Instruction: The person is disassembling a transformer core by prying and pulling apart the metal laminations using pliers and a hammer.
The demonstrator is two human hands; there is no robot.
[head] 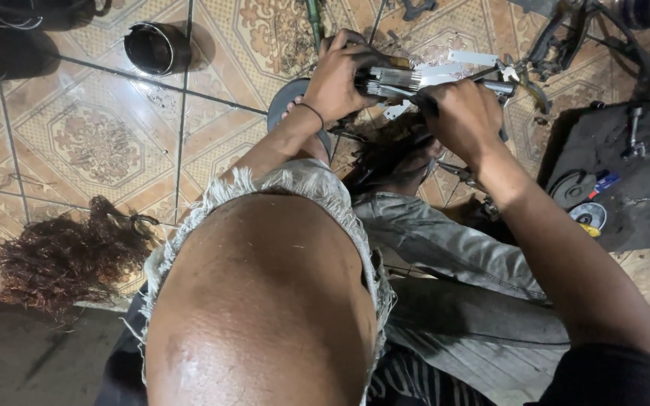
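Filling the near foreground, a bare knee point(261, 301) rises from frayed cut-off denim point(445, 248), with both forearms reaching away over it. Beyond the knee, the left hand point(340, 79) wraps closed around one end of a ribbed metal part point(400, 79), fingers curled over its top and a dark band at the wrist. Just beside it, the right hand point(464, 116) closes in a fist on the other end of the same assembly, where flat, pale metal brackets point(464, 64) project upward; what its fingers pinch underneath cannot be told. The part is held above the patterned tile floor point(92, 143), between the two hands. To the near left, a tangle of copper wire point(62, 259) lies on the tiles. Farther left, a dark cylindrical cup point(156, 46) rests on its side. To the right, a dark mat point(626, 203) carries small tools and discs.
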